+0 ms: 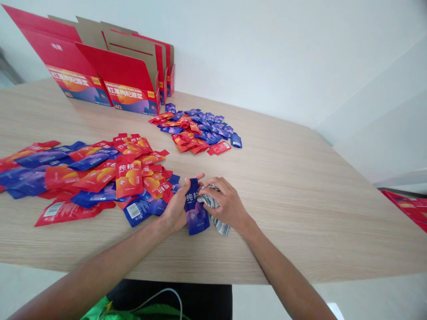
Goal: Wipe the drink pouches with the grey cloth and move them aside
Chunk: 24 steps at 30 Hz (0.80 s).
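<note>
Near the table's front edge, my left hand (175, 210) grips a blue drink pouch (197, 220) with its printed front facing up. Bunched in my right hand (230, 202) is a grey-and-white striped cloth (223, 227), pressed against the pouch's right side. Part of the pouch's upper half is covered by the cloth and fingers. Just left of my left hand spreads a large heap of red and blue pouches (129, 175), some lying face down with barcodes showing. A smaller pile of similar pouches (218, 147) lies farther back, beyond my hands.
Several open red cartons (130, 95) stand at the back left with flaps raised, against the white wall (267, 58). Wood-grain table (316, 200) stretches to the right. Something red (407, 206) shows past its right edge. A white cable (170, 291) hangs over my lap.
</note>
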### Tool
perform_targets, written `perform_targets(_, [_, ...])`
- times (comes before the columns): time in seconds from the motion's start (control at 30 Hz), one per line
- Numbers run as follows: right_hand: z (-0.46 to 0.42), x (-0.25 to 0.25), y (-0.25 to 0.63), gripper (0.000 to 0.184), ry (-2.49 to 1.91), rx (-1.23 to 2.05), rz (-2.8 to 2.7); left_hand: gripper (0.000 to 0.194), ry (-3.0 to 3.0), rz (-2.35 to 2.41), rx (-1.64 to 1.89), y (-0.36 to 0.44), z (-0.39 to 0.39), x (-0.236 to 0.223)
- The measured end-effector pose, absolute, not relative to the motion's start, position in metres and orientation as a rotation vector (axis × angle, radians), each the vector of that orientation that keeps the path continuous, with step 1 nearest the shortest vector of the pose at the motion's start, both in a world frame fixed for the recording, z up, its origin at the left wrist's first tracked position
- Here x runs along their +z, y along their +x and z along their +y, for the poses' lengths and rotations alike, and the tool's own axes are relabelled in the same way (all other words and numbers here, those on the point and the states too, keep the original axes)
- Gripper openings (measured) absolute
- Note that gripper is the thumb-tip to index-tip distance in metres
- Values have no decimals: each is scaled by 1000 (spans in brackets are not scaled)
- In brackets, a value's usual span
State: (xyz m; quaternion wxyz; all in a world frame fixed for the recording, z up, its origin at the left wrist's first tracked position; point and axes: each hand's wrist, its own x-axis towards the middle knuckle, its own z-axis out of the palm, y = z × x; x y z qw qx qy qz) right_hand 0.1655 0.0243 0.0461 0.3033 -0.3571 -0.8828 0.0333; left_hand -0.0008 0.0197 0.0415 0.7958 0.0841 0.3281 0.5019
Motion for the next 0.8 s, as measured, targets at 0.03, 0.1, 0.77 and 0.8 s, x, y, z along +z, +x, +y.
perform_targets(0.03, [24, 46, 165, 16, -940, 99, -2348, 35, 174, 713, 1092, -2, 21, 42])
perform_targets(0.1, [24, 47, 166, 17, -873, 143, -2410, 32, 155, 720, 1131, -5, 24, 43])
perform_targets(0.77, [28, 48, 177, 13, -722, 49, -2196, 26, 637, 1074, 1753, -145, 84, 115])
perform_targets(0.8, [27, 48, 177, 13, -724, 43, -2192, 26, 669, 1171, 1734, -160, 89, 117])
